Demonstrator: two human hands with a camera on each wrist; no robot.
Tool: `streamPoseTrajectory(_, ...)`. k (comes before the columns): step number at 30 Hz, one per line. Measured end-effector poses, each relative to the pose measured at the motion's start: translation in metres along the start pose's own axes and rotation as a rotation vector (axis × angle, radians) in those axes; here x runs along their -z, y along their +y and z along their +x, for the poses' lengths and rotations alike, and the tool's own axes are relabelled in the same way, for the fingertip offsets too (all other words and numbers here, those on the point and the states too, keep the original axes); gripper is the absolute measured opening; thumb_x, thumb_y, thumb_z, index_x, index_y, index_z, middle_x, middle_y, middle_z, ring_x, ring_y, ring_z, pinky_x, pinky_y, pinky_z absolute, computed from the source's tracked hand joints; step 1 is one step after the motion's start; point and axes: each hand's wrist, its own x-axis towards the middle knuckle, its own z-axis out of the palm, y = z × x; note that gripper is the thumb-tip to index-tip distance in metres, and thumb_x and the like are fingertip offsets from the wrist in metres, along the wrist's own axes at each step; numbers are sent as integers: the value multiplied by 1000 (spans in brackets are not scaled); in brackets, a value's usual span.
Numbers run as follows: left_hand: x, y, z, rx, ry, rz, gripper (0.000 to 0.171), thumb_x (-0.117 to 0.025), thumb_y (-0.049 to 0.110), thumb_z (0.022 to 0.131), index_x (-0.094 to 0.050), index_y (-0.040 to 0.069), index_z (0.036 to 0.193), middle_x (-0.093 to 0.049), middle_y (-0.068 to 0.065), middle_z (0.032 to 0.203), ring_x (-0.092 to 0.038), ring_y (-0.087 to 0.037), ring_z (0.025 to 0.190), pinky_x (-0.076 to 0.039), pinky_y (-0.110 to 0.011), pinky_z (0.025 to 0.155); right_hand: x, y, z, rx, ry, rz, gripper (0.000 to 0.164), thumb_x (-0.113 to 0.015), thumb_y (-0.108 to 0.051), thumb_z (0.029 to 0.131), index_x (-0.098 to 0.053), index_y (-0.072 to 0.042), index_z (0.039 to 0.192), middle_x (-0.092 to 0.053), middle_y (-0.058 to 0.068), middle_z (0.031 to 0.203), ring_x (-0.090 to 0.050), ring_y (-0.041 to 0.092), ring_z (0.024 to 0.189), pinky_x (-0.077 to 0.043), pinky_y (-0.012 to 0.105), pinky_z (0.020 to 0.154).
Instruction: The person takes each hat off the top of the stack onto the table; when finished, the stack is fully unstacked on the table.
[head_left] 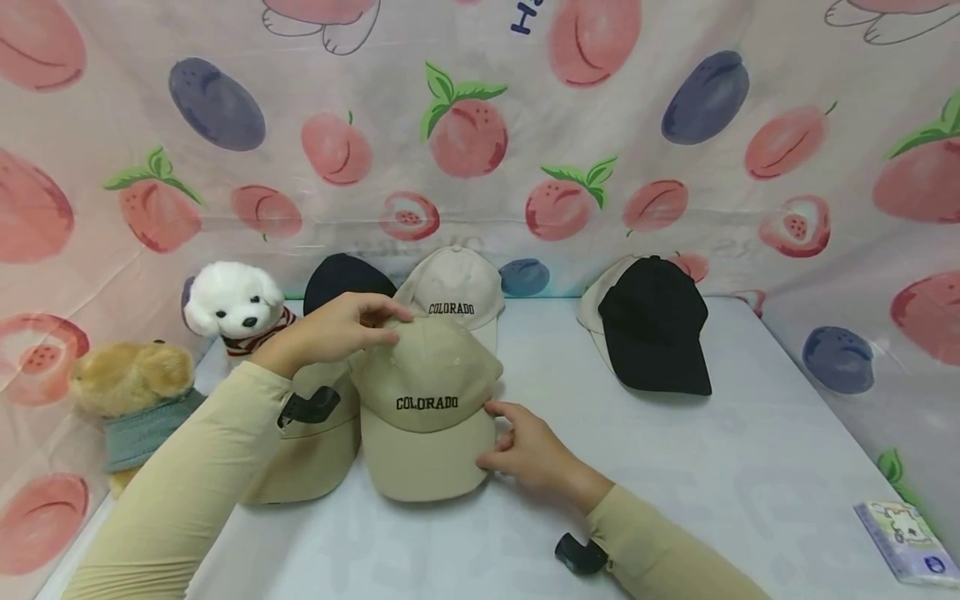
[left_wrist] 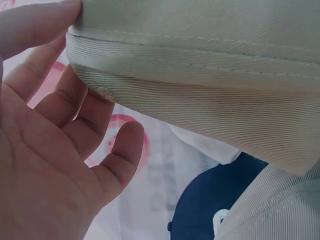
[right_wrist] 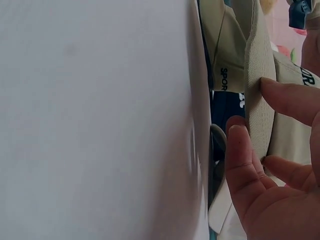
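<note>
A beige baseball cap (head_left: 431,375) lettered COLORADO faces forward, held between my two hands. My left hand (head_left: 333,332) grips it at the upper left of the crown; the left wrist view has thumb and fingers at the edge of the beige cloth (left_wrist: 200,65). With thumb and fingers, my right hand (head_left: 536,454) pinches the right side of its brim (right_wrist: 260,110). Another khaki cap (head_left: 318,467) lies to the left, partly hidden under my left wrist. Behind stand a navy cap (head_left: 345,279) and an off-white COLORADO cap (head_left: 453,279), both partly covered.
A black cap (head_left: 656,325) overlaps an off-white cap (head_left: 592,304) at the back right. On the left sit a white plush dog (head_left: 232,300) and a brown plush toy (head_left: 135,383) in a teal top. A small printed pack (head_left: 907,542) lies at the table's (head_left: 720,500) right edge.
</note>
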Motion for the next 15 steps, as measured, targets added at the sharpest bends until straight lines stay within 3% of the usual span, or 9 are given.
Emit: streamPoseTrajectory(15,5,-15,-2,26,-11,-15,29,-68,12,96,-68,4,124,-67,-10,121,-58,-26,116,-42,-47,101,-13,-9,6,-38,-20,-10,76,-81,-10,81,-42,9,144,-60,8,106,-62,11,72,-51,26,60)
